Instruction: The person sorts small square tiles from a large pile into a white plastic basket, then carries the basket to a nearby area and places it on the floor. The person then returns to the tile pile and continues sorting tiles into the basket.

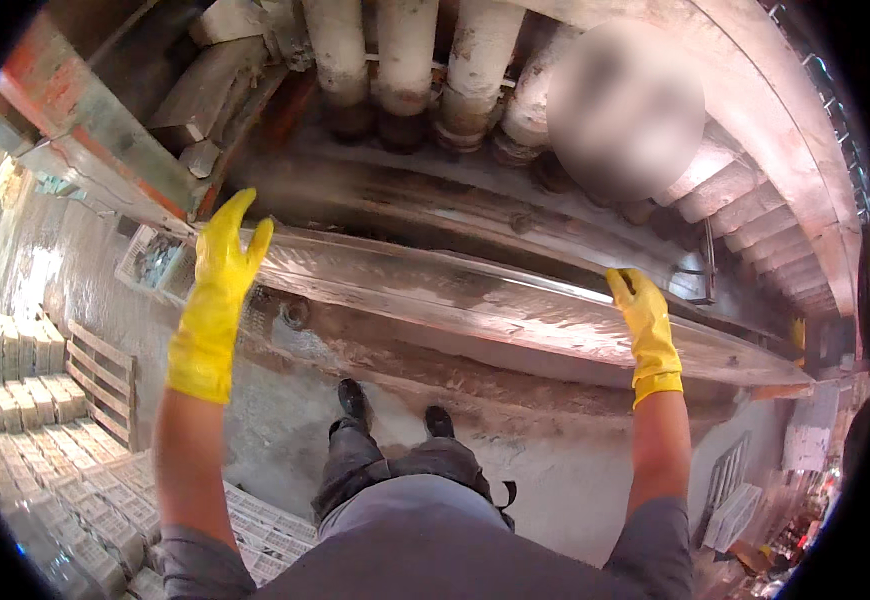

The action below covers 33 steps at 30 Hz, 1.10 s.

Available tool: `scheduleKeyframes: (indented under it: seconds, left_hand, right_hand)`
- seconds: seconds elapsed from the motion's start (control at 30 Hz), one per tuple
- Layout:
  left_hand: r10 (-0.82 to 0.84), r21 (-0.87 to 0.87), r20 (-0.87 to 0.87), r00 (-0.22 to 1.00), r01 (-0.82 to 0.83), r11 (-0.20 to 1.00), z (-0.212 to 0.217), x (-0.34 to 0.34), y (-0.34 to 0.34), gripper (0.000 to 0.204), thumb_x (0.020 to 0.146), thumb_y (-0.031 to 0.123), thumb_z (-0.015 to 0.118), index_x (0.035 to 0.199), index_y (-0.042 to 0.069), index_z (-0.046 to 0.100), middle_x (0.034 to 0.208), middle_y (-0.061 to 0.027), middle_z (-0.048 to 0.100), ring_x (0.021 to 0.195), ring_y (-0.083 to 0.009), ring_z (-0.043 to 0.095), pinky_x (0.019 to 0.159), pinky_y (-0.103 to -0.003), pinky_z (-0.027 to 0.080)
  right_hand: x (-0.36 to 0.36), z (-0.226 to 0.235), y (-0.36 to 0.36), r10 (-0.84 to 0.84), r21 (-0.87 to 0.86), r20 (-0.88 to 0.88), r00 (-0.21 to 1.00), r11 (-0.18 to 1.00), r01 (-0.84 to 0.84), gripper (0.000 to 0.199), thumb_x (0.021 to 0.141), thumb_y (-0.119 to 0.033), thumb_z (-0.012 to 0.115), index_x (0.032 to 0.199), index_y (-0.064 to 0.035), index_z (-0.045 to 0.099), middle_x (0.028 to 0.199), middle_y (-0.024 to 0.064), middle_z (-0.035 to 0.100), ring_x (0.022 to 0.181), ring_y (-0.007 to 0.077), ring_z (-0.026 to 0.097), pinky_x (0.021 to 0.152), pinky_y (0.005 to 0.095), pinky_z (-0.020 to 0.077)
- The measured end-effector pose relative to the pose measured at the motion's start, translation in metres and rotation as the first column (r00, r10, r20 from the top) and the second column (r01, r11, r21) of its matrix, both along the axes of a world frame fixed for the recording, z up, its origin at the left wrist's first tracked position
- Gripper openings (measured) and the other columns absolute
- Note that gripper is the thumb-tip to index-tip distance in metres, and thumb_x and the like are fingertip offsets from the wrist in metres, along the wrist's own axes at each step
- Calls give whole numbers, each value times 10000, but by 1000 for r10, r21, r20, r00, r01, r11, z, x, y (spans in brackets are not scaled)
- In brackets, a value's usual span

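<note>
Both my hands wear yellow rubber gloves. My left hand (220,290) is raised in front of the left end of a long, clear, wet slab (455,295) that looks like ice; its fingers are spread and hold nothing. My right hand (645,325) rests on the slab's upper edge further right, fingers curled over it. The slab lies across a rusty metal ledge (515,375) at chest height. My dark shoes (355,400) stand on the wet concrete floor below.
Several thick frosted pipes (405,60) run overhead. A stepped metal wall (755,230) curves at the right. Stacks of pale blocks (45,440) and a wooden pallet (103,380) stand at the left. A white crate (730,515) sits at lower right.
</note>
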<state>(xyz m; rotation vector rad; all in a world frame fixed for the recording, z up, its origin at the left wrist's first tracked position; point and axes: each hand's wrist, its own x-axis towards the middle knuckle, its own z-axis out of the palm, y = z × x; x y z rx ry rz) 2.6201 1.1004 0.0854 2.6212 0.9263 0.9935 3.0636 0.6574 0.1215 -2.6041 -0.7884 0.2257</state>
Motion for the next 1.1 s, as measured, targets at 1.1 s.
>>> scheduleKeyframes:
  seconds: [1.1]
  left_hand:
    - [412, -170, -388, 824, -504, 847, -9, 45, 137, 566, 953, 505, 645, 1274, 48, 730, 1317, -256, 705, 1221, -440, 674, 1054, -523, 523]
  right_hand:
    - [48, 2, 52, -330, -190, 43, 943, 924, 333, 518, 981, -507, 670, 1181, -34, 739, 1012, 127, 765, 830, 239, 743, 765, 378, 608]
